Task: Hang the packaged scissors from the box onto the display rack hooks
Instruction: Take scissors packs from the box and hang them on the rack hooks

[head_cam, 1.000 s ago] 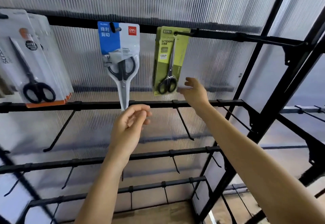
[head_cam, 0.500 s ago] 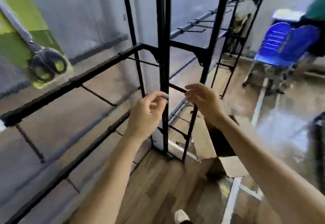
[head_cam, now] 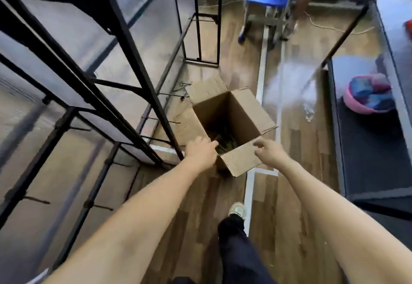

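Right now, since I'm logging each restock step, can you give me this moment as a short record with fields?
rack: black frame, at the left, hooks in view bare
box: cardboard, open, on the floor beside the rack
contents: dark and greenish items at the bottom, too blurred to name
left grip: bare hand, empty, fingers relaxed, at the box's near-left corner
right grip: bare hand, empty, fingers loosely curled, above the near flap
stage: reaching toward the box, nothing picked up

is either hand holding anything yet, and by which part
Nothing is held: the left hand and the right hand both reach empty toward the open cardboard box.
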The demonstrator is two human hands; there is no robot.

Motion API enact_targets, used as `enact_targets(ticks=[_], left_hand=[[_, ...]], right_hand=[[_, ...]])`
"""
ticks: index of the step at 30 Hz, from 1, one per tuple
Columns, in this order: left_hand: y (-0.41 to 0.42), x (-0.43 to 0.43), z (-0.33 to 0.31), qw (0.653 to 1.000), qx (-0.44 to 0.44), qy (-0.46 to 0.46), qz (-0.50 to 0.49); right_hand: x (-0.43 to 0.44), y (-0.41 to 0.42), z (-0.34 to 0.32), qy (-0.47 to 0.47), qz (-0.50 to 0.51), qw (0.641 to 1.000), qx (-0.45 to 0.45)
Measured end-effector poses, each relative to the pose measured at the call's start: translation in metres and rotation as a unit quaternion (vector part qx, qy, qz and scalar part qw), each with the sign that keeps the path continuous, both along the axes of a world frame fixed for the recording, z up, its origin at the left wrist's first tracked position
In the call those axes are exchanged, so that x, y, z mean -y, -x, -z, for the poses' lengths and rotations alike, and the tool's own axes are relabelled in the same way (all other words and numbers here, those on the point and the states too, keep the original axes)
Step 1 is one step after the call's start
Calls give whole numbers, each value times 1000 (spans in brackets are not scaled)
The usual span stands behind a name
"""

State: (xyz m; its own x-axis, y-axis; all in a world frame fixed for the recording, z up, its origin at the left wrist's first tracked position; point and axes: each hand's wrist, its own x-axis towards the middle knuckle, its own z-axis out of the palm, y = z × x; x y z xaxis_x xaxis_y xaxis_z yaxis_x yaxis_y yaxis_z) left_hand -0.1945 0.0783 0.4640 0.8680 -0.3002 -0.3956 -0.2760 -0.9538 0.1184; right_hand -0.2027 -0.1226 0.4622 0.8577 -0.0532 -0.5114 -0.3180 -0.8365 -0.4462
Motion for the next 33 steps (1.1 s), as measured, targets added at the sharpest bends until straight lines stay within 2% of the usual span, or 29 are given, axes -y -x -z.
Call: enact_targets(ticks=[2, 4, 10, 16, 20, 22, 24, 26, 30, 33], left_hand=[[-26, 8, 25, 999, -23, -39, -13], [-52, 19, 47, 996, -51, -40, -54], [-114, 48, 102, 987, -102, 17, -123], [-168, 52, 163, 980, -152, 15, -129], [-204, 55, 216, 967, -208, 49, -142], [-219, 58, 246, 952, -233, 85, -178], [-233, 62, 283, 924, -257, 126, -253], [-242, 65, 326, 881, -278, 162, -347], [-244, 68, 412, 759, -302, 214, -536], [-249, 72, 475, 665, -281, 240, -649]], right_hand=[[14, -25, 21, 9, -12, 1000, -23], [26, -47, 41, 23, -30, 998, -43], [45, -105, 87, 23, -53, 993, -100], [37, -167, 137, 6, -64, 990, -126], [23, -204, 181, -2, -68, 986, -150], [17, -219, 212, 6, -68, 984, -162], [11, -232, 251, 17, -67, 982, -174], [6, -244, 293, 19, -57, 981, -184], [-5, -261, 379, 15, -42, 975, -219], [-8, -279, 447, 18, -15, 973, -231]])
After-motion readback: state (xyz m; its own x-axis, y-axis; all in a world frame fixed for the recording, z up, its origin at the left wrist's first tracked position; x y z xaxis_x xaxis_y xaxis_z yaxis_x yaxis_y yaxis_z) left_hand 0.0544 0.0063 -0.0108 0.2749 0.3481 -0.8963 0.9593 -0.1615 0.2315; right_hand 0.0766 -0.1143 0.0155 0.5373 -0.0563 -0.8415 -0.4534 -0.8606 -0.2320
